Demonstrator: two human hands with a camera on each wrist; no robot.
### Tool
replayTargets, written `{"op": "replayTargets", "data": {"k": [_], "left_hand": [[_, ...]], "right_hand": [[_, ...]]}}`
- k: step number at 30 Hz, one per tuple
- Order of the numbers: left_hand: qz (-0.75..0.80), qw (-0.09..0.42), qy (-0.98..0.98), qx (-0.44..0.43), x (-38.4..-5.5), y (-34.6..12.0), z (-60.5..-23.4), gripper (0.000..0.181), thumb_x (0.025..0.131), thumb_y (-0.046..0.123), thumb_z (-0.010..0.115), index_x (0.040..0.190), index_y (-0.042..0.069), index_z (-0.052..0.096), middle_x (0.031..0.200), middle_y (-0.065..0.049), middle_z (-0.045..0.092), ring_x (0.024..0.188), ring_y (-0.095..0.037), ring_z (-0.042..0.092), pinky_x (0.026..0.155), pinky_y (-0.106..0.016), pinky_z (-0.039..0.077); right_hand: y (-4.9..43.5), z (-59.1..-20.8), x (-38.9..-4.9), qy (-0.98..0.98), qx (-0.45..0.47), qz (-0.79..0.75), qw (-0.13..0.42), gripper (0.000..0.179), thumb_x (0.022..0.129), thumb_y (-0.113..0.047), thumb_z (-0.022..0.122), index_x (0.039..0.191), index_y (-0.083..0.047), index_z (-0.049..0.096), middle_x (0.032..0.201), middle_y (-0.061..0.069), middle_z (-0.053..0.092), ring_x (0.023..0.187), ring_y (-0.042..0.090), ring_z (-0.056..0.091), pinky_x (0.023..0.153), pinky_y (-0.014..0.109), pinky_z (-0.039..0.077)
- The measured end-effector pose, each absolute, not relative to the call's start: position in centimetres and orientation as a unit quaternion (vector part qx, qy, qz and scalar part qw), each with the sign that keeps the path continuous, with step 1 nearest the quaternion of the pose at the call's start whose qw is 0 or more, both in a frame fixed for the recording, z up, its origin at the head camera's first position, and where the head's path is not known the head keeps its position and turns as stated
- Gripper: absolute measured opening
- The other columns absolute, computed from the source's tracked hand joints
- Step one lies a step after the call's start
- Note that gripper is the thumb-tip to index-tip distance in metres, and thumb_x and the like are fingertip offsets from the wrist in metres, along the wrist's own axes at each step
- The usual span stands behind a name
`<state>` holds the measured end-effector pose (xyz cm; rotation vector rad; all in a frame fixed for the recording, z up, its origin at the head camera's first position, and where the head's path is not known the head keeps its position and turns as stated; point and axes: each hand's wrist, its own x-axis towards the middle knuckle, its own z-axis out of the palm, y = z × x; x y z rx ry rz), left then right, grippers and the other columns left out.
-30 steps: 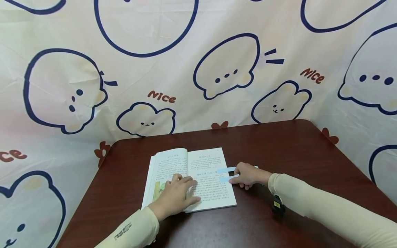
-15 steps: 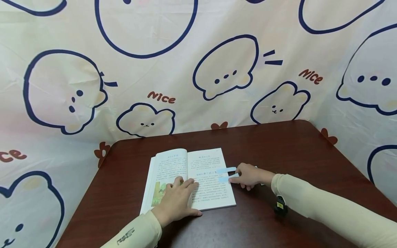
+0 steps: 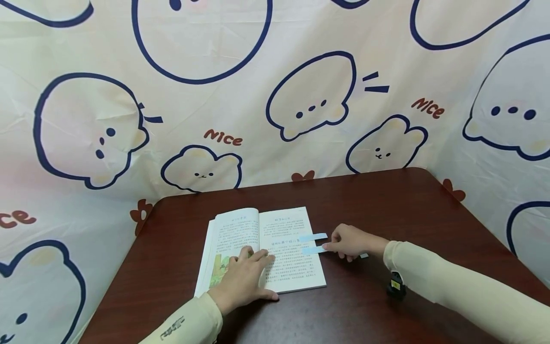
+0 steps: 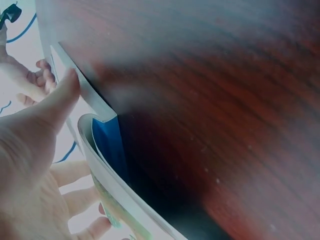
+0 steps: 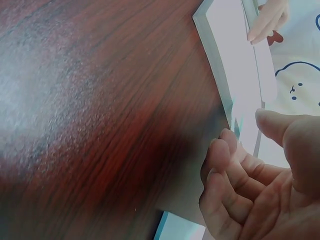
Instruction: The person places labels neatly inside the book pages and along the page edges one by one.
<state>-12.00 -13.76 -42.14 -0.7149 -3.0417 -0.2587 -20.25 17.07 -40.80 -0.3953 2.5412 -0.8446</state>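
Observation:
An open book (image 3: pixel 292 272) with printed pages lies on the table. My left hand (image 3: pixel 245 279) is spread across its lower middle, fingers on the pages; in the left wrist view the left thumb (image 4: pixel 65 95) lies along the book's lower edge. Two light-blue paper strips (image 3: pixel 311 237) stick out past the right page's edge, one above the other. My right hand (image 3: pixel 350 240) is at the outer end of the lower strip (image 3: pixel 312 250). In the right wrist view its thumb (image 5: pixel 272 125) stands apart from its loosely bent fingers (image 5: pixel 217 155).
A small light-blue-edged pad (image 5: pixel 180 227) lies on the table by the right hand, mostly covered by it in the head view. The dark brown table (image 3: pixel 369 205) meets a cartoon-printed cloth (image 3: pixel 258 110) behind. A black wrist device (image 3: pixel 396 285) hangs under the right sleeve.
My left hand has slid toward the book's lower edge, its thumb now at that edge instead of on the page. The right hand has drawn back slightly to the right; both strips stay in place.

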Motion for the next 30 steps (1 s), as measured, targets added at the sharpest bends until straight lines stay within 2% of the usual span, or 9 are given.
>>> {"op": "replayTargets", "data": {"k": [6, 11, 18, 21, 25, 28, 30], "left_hand": [[-0.077, 0.009, -0.97, -0.23, -12.1, -13.8, -42.2, 0.088, 0.066, 0.064, 0.083, 0.136, 0.016, 0.062, 0.141, -0.009, 0.061, 0.125, -0.04, 0.05, 0.078, -0.056, 0.044], [-0.075, 0.009, -0.97, -0.23, -12.0, -13.7, -42.1, 0.083, 0.068, 0.063, 0.082, 0.134, 0.017, 0.065, 0.139, -0.008, 0.062, 0.123, -0.038, 0.05, 0.077, -0.054, 0.044], [-0.097, 0.007, -0.968, -0.231, -11.8, -13.8, -41.8, 0.065, 0.072, 0.052, 0.084, 0.125, 0.017, 0.071, 0.134, -0.007, 0.066, 0.121, -0.036, 0.051, 0.077, -0.054, 0.045], [-0.103, 0.009, -0.967, -0.232, -11.6, -13.8, -41.6, 0.055, 0.078, 0.046, 0.084, 0.122, 0.016, 0.073, 0.132, -0.007, 0.067, 0.119, -0.034, 0.051, 0.076, -0.054, 0.045], [-0.104, 0.025, -0.969, -0.224, -11.6, -13.7, -41.7, 0.042, 0.085, 0.036, 0.076, 0.121, 0.016, 0.072, 0.125, -0.004, 0.07, 0.115, -0.032, 0.052, 0.075, -0.053, 0.045], [-0.103, 0.036, -0.972, -0.208, -11.7, -13.3, -41.8, 0.047, 0.082, 0.033, 0.07, 0.125, 0.015, 0.068, 0.12, -0.003, 0.072, 0.115, -0.031, 0.053, 0.075, -0.05, 0.044], [-0.105, 0.04, -0.974, -0.196, -11.8, -13.1, -42.0, 0.048, 0.085, 0.037, 0.068, 0.128, 0.015, 0.066, 0.12, -0.004, 0.073, 0.116, -0.031, 0.054, 0.075, -0.05, 0.043]], "right_hand": [[17.7, -40.3, -20.2, 0.92, -0.15, -0.302, 0.199, 0.035, 0.098, -0.035, 0.067, 0.077, -0.007, 0.068, 0.062, 0.007, 0.062, 0.046, 0.014, 0.053, 0.049, 0.028, 0.048], [18.2, -40.1, -20.2, 0.922, -0.154, -0.3, 0.19, 0.035, 0.098, -0.036, 0.067, 0.077, -0.008, 0.068, 0.064, 0.005, 0.061, 0.048, 0.014, 0.053, 0.05, 0.028, 0.047], [19.0, -40.2, -20.3, 0.928, -0.148, -0.295, 0.17, 0.035, 0.098, -0.037, 0.066, 0.076, -0.008, 0.067, 0.066, 0.007, 0.063, 0.051, 0.015, 0.055, 0.052, 0.029, 0.046], [19.3, -40.1, -20.2, 0.927, -0.149, -0.301, 0.167, 0.033, 0.098, -0.035, 0.066, 0.078, -0.008, 0.067, 0.067, 0.007, 0.063, 0.053, 0.016, 0.056, 0.053, 0.029, 0.047], [19.7, -39.9, -20.1, 0.923, -0.163, -0.309, 0.163, 0.032, 0.098, -0.034, 0.067, 0.08, -0.007, 0.068, 0.067, 0.007, 0.063, 0.055, 0.016, 0.058, 0.054, 0.03, 0.049], [20.0, -39.7, -20.1, 0.92, -0.177, -0.311, 0.158, 0.033, 0.098, -0.033, 0.066, 0.079, -0.006, 0.067, 0.066, 0.007, 0.063, 0.055, 0.015, 0.057, 0.054, 0.031, 0.049], [20.1, -39.7, -20.1, 0.919, -0.184, -0.311, 0.156, 0.034, 0.099, -0.033, 0.065, 0.078, -0.005, 0.066, 0.065, 0.007, 0.063, 0.053, 0.014, 0.056, 0.053, 0.031, 0.048]]}}
